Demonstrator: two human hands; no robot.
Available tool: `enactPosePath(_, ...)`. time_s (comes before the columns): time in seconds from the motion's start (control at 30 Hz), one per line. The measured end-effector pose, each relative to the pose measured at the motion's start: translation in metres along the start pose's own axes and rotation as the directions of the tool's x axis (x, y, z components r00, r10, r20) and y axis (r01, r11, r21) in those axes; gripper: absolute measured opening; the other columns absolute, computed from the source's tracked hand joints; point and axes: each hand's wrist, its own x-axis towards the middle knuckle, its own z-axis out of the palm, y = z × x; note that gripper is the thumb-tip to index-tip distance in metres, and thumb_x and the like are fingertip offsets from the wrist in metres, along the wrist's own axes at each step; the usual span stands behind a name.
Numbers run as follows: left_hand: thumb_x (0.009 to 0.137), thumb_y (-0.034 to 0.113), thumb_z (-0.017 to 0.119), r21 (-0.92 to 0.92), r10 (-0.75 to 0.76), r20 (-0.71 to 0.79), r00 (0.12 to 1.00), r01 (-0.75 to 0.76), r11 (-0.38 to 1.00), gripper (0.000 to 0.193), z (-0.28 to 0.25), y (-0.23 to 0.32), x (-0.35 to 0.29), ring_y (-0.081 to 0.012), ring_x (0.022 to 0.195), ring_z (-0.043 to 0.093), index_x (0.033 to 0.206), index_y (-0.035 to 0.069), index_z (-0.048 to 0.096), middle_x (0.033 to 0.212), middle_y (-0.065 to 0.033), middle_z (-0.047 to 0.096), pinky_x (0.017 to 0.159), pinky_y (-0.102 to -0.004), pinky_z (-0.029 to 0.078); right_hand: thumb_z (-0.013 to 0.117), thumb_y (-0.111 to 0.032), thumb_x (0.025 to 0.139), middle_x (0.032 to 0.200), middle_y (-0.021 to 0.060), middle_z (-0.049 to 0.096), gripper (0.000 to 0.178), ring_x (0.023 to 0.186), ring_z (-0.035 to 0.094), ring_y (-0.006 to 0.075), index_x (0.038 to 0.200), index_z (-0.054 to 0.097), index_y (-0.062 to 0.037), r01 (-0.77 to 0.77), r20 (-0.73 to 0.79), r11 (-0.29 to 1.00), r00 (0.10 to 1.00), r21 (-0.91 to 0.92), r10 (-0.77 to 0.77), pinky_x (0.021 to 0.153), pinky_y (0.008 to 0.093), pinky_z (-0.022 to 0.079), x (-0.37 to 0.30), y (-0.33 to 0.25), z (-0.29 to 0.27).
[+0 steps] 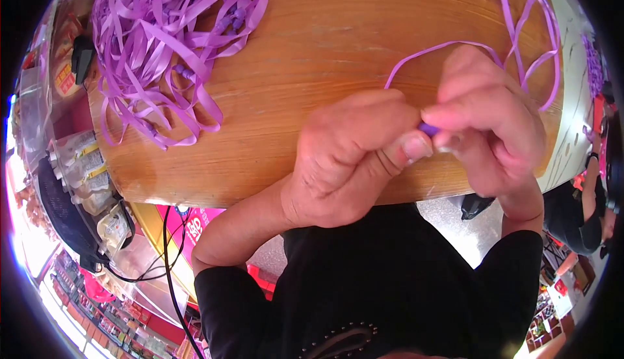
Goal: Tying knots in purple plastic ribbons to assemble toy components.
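Observation:
Both my hands meet over the near right part of the wooden table. My left hand (361,154) is closed, its thumb and forefinger pinching a small dark purple plastic piece (428,129). From the other side my right hand (491,121) grips the same piece between thumb and fingertips. Most of the piece is hidden by the fingers, so its exact shape cannot be made out. A purple ribbon (429,50) rises behind my left hand, passes behind the right one and joins loose loops (552,17) at the table's far right.
A large heap of purple ribbons (156,34) with small dark purple pieces covers the far left of the wooden table (338,27). Packets (88,164) and a black mesh bag (62,209) lie off its left edge. Black cables (168,261) hang nearby. Another person's arm (590,186) shows far right.

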Motion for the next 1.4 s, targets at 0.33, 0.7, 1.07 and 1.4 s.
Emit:
enactPosePath(0.33, 0.086, 0.021, 0.058, 0.66, 0.308, -0.109, 0.945, -0.163, 0.734, 0.046, -0.003, 0.004, 0.014, -0.0322, 0.099, 0.047, 0.12, -0.008, 0.048, 0.102, -0.0175, 0.053, 0.084, -0.0373, 0.041, 0.06, 0.0, 0.084, 0.085, 0.0036, 0.058, 0.01, 0.076, 0.054, 0.0082, 0.093, 0.06, 0.0001, -0.275, -0.276, 0.948, 0.91, 0.157, 0.31, 0.064, 0.0212, 0.043, -0.002, 0.013, -0.036)
enactPosePath(0.7, 0.079, -0.002, 0.061, 0.535, 0.202, -0.167, 0.965, -0.084, 0.841, 0.034, 0.004, -0.001, 0.008, -0.0252, 0.085, 0.055, 0.112, -0.004, 0.054, 0.096, -0.0154, 0.055, 0.074, -0.0315, 0.046, 0.064, -0.014, 0.083, 0.085, 0.0006, 0.065, 0.018, 0.078, 0.057, 0.0069, 0.098, 0.066, -0.004, -0.68, -0.751, 0.714, 0.556, -0.164, 0.357, 0.07, 0.0202, 0.045, -0.044, 0.127, -0.16)
enactPosePath(1.07, 0.076, -0.003, 0.063, 0.542, 0.239, -0.161, 0.958, -0.116, 0.832, 0.027, 0.004, -0.005, 0.016, -0.0268, 0.076, 0.055, 0.102, -0.004, 0.058, 0.088, -0.0154, 0.055, 0.067, -0.0321, 0.046, 0.062, -0.033, 0.082, 0.119, 0.0112, 0.056, 0.041, 0.106, 0.054, 0.0305, 0.117, 0.059, -0.0112, -0.627, -0.607, 0.352, 0.774, -0.695, 0.18, 0.088, 0.0353, 0.043, -0.043, 0.107, -0.157)
enactPosePath(1.4, 0.076, 0.001, 0.064, 0.704, 0.392, -0.064, 0.918, -0.237, 0.67, 0.019, 0.004, -0.015, 0.017, -0.0251, 0.071, 0.058, 0.095, -0.001, 0.061, 0.082, -0.0131, 0.059, 0.063, -0.0316, 0.047, 0.067, -0.024, 0.076, 0.11, 0.0082, 0.059, 0.038, 0.104, 0.053, 0.0269, 0.11, 0.06, -0.0074, -0.047, -0.101, 0.656, 0.994, -0.753, -0.046, 0.09, 0.0377, 0.039, 0.021, 0.055, -0.036)
